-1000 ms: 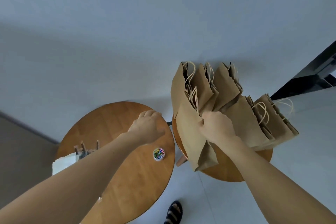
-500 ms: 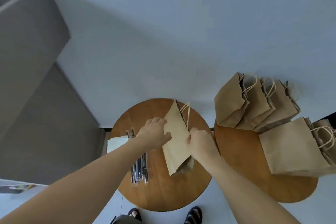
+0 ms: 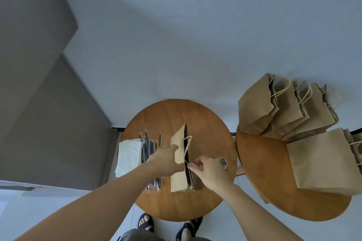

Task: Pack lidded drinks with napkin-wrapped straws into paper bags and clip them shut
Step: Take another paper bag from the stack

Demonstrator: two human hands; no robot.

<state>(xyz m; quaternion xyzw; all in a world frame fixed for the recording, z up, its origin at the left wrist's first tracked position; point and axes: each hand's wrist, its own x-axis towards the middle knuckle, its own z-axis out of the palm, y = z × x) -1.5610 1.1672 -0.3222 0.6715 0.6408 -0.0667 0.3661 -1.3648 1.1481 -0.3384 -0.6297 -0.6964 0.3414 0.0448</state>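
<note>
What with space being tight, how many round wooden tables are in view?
2. One round wooden table is before the person, bearing white napkins; the second table is to its right, bearing stacked brown paper bags. Others may lie off-frame.

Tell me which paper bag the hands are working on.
The paper bag on the left round table: the left hand grips one wall, the right hand pinches the other. The other bags lie stacked on the right table, untouched.

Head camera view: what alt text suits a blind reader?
The person's left hand and right hand hold open a brown paper bag on a round wooden table, beside black straws and white napkins. More brown bags fill a second table.
</note>
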